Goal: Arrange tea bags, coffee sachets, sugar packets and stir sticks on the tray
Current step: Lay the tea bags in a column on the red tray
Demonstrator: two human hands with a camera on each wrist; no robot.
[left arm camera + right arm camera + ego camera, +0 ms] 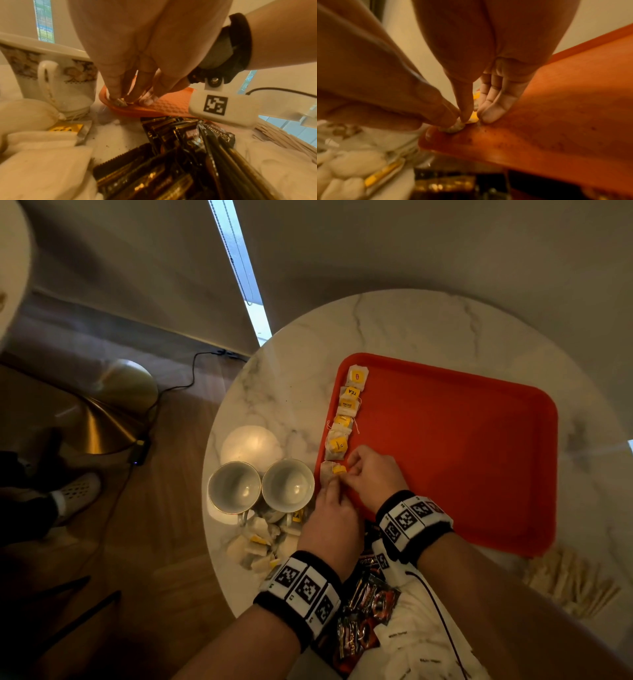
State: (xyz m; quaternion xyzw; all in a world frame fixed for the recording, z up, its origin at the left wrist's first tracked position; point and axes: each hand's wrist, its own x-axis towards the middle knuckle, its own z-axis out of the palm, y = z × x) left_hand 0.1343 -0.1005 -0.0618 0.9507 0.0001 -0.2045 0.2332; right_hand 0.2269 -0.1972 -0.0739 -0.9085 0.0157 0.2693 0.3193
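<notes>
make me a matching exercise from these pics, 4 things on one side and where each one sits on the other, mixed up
Things:
1. tea bag row
2. two cups
3. stir sticks
4. coffee sachets

Places:
a. table, off the tray's near right corner
b. between the forearms, at the near table edge
c. along the left edge of the red tray
d. table, left of the tray

Pairs: 1-c, 2-d, 3-a, 4-b

The tray [462, 440] looks like matt red plastic, its floor finely textured in a checker pattern. The round table [394, 320] is glossy veined marble. 2 cups [260, 487] are glazed, shiny porcelain. Tea bags [342, 419] are soft porous paper; coffee sachets [171, 169] glossy foil; stir sticks [572, 583] pale wood.
</notes>
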